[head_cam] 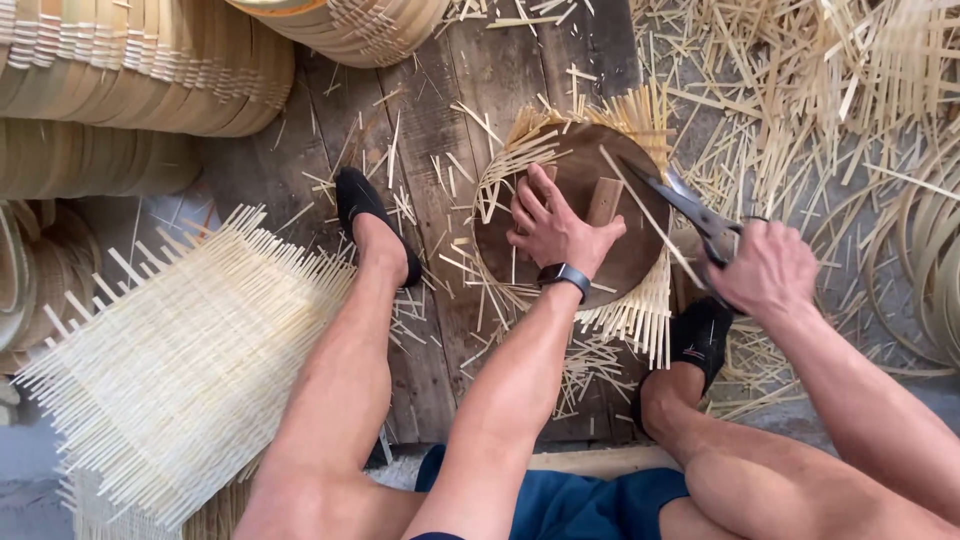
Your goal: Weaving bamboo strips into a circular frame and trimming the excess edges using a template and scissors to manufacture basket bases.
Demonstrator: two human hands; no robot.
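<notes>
Left hand (553, 232) presses flat on the round wooden disc (620, 262), bamboo strips (630, 318) fanning out beneath its rim. Right hand (765, 272) grips big shears (683, 205), blades open over the disc's edge. Woven mat (190, 370) lies left.

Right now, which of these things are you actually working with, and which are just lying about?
In use:
left hand pressing the round board
right hand holding shears
woven strips under the board

Lying about:
woven mat
stacked baskets
offcuts
bent hoops
</notes>
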